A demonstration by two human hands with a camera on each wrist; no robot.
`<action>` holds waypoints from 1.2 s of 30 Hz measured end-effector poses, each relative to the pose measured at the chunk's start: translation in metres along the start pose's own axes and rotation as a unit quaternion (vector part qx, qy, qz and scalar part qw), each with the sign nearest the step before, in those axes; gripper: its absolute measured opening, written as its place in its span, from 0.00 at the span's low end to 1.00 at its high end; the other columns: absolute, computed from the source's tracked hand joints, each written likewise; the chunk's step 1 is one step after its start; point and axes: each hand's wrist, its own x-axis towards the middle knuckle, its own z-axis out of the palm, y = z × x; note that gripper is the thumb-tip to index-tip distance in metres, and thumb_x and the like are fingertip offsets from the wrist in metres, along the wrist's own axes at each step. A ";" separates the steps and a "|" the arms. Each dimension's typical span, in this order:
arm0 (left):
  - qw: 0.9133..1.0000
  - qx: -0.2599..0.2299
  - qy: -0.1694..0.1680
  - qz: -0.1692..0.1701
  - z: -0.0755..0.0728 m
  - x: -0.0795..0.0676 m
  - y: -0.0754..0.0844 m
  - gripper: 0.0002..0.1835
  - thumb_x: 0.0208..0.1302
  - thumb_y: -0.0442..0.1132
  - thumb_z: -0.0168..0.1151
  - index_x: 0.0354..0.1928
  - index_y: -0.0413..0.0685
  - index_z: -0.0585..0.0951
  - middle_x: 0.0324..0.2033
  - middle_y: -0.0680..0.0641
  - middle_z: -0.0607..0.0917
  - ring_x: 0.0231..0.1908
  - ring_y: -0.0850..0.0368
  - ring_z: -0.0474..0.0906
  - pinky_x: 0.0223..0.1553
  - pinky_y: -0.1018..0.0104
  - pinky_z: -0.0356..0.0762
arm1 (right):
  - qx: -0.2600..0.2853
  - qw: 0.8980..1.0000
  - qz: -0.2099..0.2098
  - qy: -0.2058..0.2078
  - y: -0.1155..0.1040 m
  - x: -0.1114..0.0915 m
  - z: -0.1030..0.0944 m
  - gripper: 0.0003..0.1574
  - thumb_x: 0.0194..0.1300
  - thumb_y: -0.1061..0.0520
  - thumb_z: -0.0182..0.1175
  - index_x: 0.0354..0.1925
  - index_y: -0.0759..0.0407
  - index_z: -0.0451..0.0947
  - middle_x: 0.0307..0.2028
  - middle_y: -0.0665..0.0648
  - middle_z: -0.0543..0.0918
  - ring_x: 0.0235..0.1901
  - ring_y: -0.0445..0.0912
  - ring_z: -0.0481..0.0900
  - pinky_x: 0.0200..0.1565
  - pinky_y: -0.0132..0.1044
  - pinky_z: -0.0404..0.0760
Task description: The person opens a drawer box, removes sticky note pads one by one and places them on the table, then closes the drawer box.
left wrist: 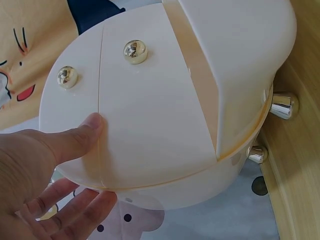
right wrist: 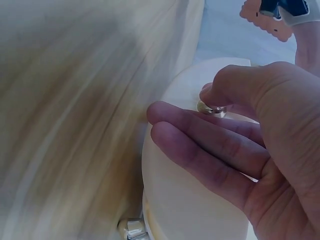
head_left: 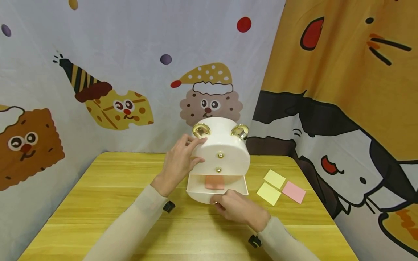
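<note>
A white rounded drawer box [head_left: 230,150] with gold ears stands at the middle of the table. Its bottom drawer [head_left: 198,197] is pulled out, and a salmon-coloured sticky note pad [head_left: 214,182] lies inside. My left hand [head_left: 177,161] holds the box by its left side; in the left wrist view the thumb rests on the drawer fronts and the fingers reach round the edge. At the front of the open drawer my right hand [head_left: 240,208] pinches the gold knob [right wrist: 216,111] between thumb and index finger, with the other fingers along the drawer front. The two upper drawers are closed.
To the right of the box lie two yellow sticky note pads [head_left: 274,178] and a pink one [head_left: 294,192]. Under the box are shiny feet [left wrist: 284,105]. The wooden table [head_left: 107,203] backs onto cartoon-printed curtains [head_left: 137,43].
</note>
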 end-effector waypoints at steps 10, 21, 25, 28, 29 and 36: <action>1.000 0.003 -0.006 -0.001 0.000 -0.001 -0.001 0.39 0.60 0.48 0.91 0.75 0.64 0.87 0.55 0.41 0.86 0.43 0.46 0.87 0.29 0.55 0.90 | -0.007 1.000 -0.016 0.012 -0.010 -0.010 0.001 0.12 0.73 0.69 0.72 0.44 0.52 0.90 0.27 0.41 0.80 0.26 0.27 0.68 0.31 0.17 0.72; 1.000 0.004 0.001 0.004 0.001 -0.002 -0.002 0.39 0.60 0.49 0.91 0.74 0.65 0.87 0.55 0.42 0.86 0.42 0.46 0.88 0.29 0.53 0.91 | -0.028 0.999 -0.034 0.021 -0.018 -0.018 0.002 0.14 0.69 0.70 0.74 0.43 0.51 0.89 0.26 0.39 0.79 0.26 0.25 0.66 0.31 0.15 0.70; 1.000 0.005 -0.002 0.003 0.001 -0.002 -0.001 0.40 0.60 0.50 0.91 0.75 0.65 0.86 0.56 0.41 0.86 0.43 0.46 0.89 0.30 0.52 0.91 | -0.030 0.999 -0.038 0.023 -0.020 -0.021 0.000 0.14 0.70 0.69 0.74 0.43 0.50 0.89 0.26 0.39 0.80 0.25 0.25 0.66 0.31 0.15 0.70; 1.000 0.005 -0.002 0.002 0.001 -0.002 -0.001 0.40 0.60 0.50 0.91 0.75 0.64 0.86 0.56 0.41 0.86 0.46 0.44 0.91 0.30 0.52 0.92 | -0.025 0.999 -0.034 0.020 -0.022 -0.024 0.000 0.14 0.71 0.69 0.73 0.44 0.50 0.89 0.26 0.40 0.81 0.25 0.25 0.64 0.30 0.15 0.68; 1.000 0.005 -0.001 0.003 0.001 -0.002 -0.001 0.40 0.60 0.49 0.91 0.75 0.64 0.86 0.55 0.41 0.86 0.47 0.44 0.91 0.30 0.52 0.92 | -0.021 0.999 -0.033 0.019 -0.023 -0.025 0.000 0.14 0.71 0.69 0.73 0.45 0.50 0.89 0.26 0.39 0.81 0.25 0.25 0.64 0.30 0.15 0.67; 1.000 0.006 0.000 0.003 0.000 -0.002 -0.001 0.40 0.59 0.49 0.91 0.74 0.64 0.86 0.55 0.41 0.86 0.47 0.45 0.91 0.29 0.53 0.91 | -0.019 0.998 -0.046 0.031 -0.028 -0.031 0.001 0.14 0.72 0.69 0.74 0.46 0.51 0.89 0.26 0.40 0.80 0.25 0.24 0.62 0.29 0.14 0.66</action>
